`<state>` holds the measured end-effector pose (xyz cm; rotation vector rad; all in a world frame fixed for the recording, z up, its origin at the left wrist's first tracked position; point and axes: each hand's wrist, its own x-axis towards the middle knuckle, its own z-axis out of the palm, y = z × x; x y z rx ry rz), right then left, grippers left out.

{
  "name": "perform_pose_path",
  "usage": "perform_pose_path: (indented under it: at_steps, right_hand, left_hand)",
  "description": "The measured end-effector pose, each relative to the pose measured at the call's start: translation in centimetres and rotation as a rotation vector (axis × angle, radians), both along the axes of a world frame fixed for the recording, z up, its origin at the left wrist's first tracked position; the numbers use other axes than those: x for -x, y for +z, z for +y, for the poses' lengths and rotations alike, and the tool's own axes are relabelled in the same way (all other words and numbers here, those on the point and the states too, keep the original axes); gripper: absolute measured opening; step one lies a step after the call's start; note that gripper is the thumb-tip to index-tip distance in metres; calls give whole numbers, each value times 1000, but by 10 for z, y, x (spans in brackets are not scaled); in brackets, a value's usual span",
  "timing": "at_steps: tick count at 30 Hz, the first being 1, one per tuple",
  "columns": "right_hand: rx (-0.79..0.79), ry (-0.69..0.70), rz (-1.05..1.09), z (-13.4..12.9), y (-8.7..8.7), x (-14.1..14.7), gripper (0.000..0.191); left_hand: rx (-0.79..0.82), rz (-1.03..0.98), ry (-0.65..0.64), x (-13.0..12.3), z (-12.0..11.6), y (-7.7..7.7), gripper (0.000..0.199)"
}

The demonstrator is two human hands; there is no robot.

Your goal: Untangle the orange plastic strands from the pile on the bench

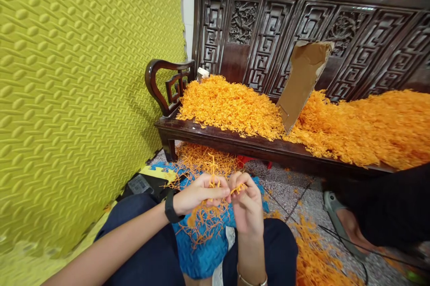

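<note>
The left hand (210, 191) is closed, its thumb and fingers pressed around a thin orange strand (212, 164) whose forked tip pokes up above the knuckles; the right hand (249, 203) is curled beside it, fingertips and thumb narrowed on a small orange sprig (239, 188). The fingertips meet or nearly meet, and whether the two bits are joined cannot be told. Both hands are above the lap, over a wrinkled, slightly shiny blue sheet (201, 257) carrying a loose tangle (210, 227) of wiry, branching orange pieces that look like plastic. A smooth black band (171, 206) circles the left wrist, and a thin metallic bangle (251, 282) the right. Ahead, the dark, glossy wooden surface (184, 125) has a scrolled armrest (161, 80) and a tall back (243, 21) carved with square frets and leafy openwork. On it lie a left heap (231, 104) and a right heap (376, 124) of short, curly orange pieces, with a torn-edged brown cardboard sheet (300, 84) leaning upright between them. A white-lidded container (202, 73) stands by the armrest. Yellow foam matting (83, 75), embossed with raised ovals and bars, rises at left. A pale, label-like patch (139, 184) at lower left is too small to read.
</note>
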<state>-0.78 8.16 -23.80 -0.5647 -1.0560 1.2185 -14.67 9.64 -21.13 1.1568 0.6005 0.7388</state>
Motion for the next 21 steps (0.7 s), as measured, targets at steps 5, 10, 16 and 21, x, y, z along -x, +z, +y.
perform_pose_path:
  at_steps: [5, 10, 16, 21]
  right_hand:
    - [94, 255, 235, -1, 3, 16, 27]
    - [87, 176, 468, 2, 2, 13, 20]
    - [-321, -640, 322, 4, 41, -51, 20]
    - [-695, -1572, -132, 66, 92, -80, 12]
  left_hand:
    - [87, -78, -26, -1, -2, 2, 29]
    - [40, -34, -79, 7, -7, 3, 30]
    - [28, -189, 36, 19, -11, 2, 28]
    - [-5, -271, 198, 21, -3, 5, 21]
